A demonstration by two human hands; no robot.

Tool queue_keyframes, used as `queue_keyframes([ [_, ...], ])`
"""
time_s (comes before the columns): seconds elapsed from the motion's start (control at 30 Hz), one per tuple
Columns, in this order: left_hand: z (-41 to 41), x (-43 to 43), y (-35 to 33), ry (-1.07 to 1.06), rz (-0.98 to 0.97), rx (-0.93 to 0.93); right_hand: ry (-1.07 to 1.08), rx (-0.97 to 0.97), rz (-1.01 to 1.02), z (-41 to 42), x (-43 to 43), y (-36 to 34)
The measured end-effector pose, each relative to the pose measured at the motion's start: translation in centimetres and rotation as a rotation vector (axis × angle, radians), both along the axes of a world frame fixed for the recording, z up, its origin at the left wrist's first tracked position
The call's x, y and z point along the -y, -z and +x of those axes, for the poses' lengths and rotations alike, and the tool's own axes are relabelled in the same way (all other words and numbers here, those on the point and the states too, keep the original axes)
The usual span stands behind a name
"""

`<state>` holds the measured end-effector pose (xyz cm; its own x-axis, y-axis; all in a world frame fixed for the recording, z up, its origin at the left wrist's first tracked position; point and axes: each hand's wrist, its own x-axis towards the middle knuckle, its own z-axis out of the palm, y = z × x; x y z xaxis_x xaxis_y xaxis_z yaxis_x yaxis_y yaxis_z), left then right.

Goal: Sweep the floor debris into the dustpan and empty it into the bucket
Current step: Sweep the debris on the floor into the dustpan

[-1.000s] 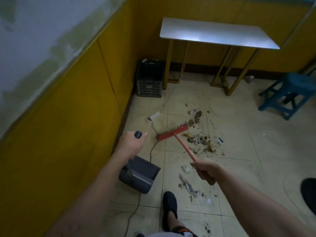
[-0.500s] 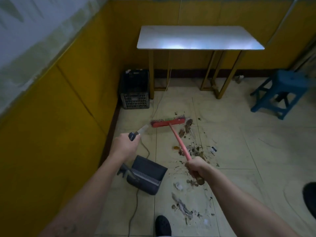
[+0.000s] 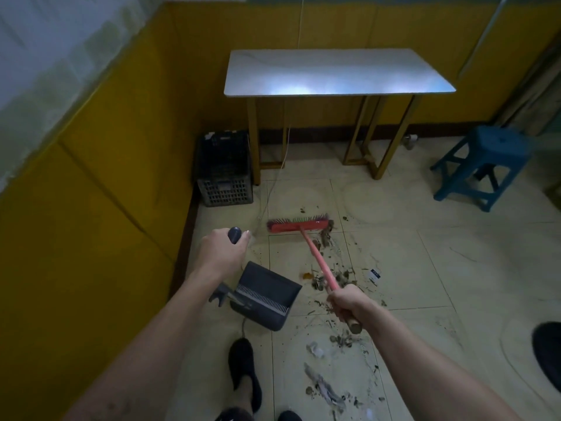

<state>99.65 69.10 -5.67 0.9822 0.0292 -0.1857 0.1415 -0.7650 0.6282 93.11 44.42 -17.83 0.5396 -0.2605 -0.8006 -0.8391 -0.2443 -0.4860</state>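
Head view.
- Gripping tall handle [image 3: 235, 235] of dustpan [image 3: 264, 294] with left hand [image 3: 223, 252], fingers clenched round its top, to keep pan low over floor [image 3: 425, 253], mouth facing mess.
- Holding pink broom [image 3: 318, 262] with right hand [image 3: 349, 305], fingers wrapped tight near stick's end, for long reach.
- Setting bristles [image 3: 299, 221] past far bits, likely to drag debris [image 3: 337, 276] back toward pan.
- More debris lying near shoe [image 3: 244, 369].
- No sure bucket; maybe dark shape [image 3: 548, 357] at right edge.

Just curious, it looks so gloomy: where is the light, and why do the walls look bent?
Head view: dim overall; no lamp shows, only soft glare on the table top; the wide-angle lens bows the yellow wall.
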Motion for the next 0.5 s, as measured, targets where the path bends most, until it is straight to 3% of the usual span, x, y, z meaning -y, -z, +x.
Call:
queue_keyframes([
  [0.5, 16.8, -5.0, 1.6, 0.191, -0.079, -0.074, 0.086, -0.047, -0.066, 15.2, -5.5, 0.8],
])
